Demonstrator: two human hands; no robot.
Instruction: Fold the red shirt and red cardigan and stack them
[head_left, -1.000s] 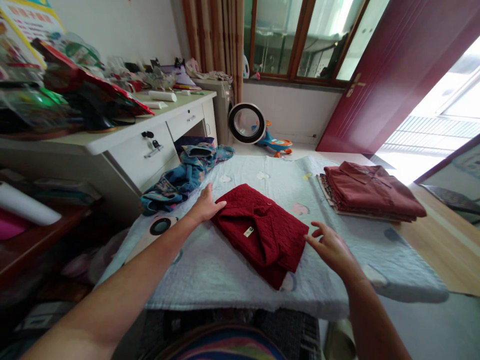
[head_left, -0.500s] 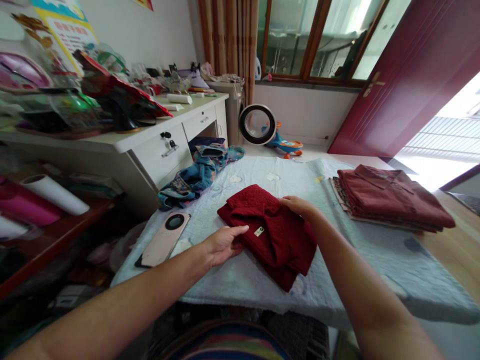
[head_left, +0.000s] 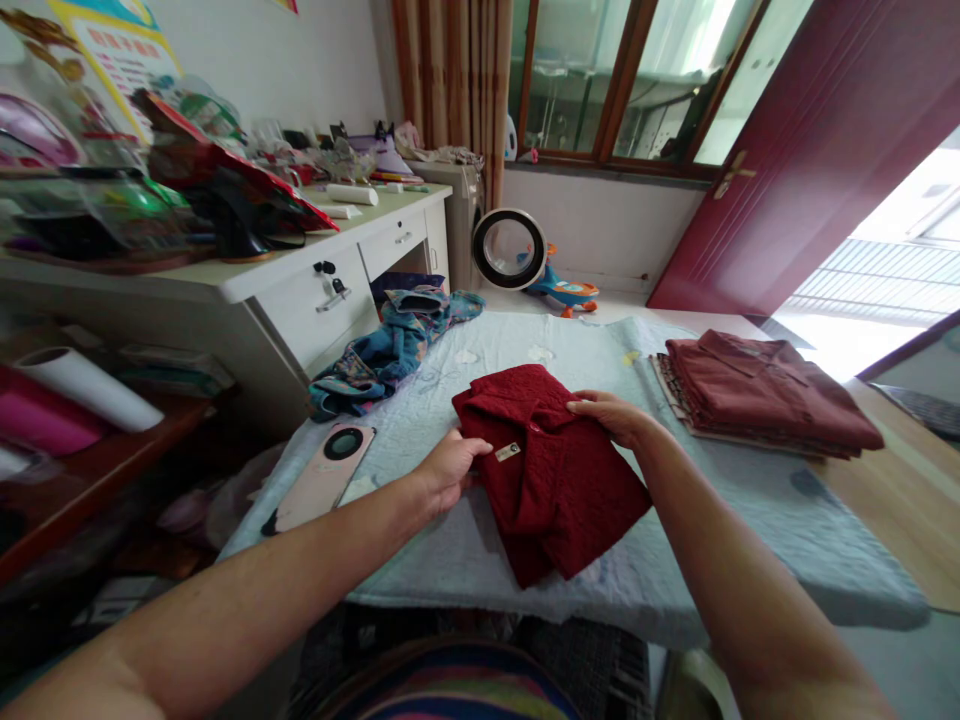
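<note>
A dark red folded shirt [head_left: 566,490] with a pale label near its collar lies between my hands, over the light blue cloth [head_left: 405,540] on the table. My left hand [head_left: 452,470] pinches its left edge, the thumb on top and the other fingers underneath. At the upper right edge, my right hand [head_left: 611,415] grips the fabric between thumb and fingers. Left of the shirt lies a pinkish phone [head_left: 319,480] with a round dark camera patch. Beyond the phone is a crumpled blue patterned garment [head_left: 386,350].
A stack of folded brownish-red clothes [head_left: 772,390] sits at the table's right side. To the left stands a white desk [head_left: 292,310] crowded with objects. A washing machine with its round door [head_left: 510,248] open and a blue-orange ride-on toy [head_left: 562,288] are behind the table.
The red shirt has turned slightly between my hands, its lower corner swinging left and its right corner outward. Both hands keep their hold. The view has shifted a little.
</note>
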